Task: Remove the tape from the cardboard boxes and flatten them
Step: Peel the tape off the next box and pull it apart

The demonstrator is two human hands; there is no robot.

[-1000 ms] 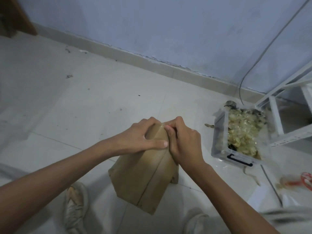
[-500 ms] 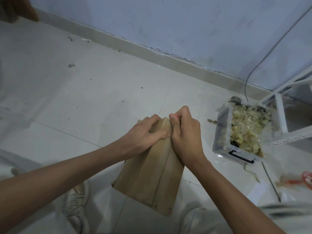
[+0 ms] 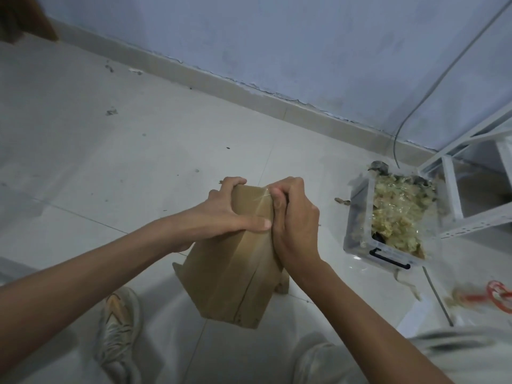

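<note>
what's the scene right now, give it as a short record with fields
setting: tiled floor by a blue wall
box: brown cardboard box held up off the floor, seam facing the camera
left hand: left hand grips the box's top, thumb across the front
right hand: right hand pinches clear tape at the top edge
bin: clear plastic bin to the right, full of crumpled tape scraps
other: white metal rack behind the bin; shoe on the floor
</note>
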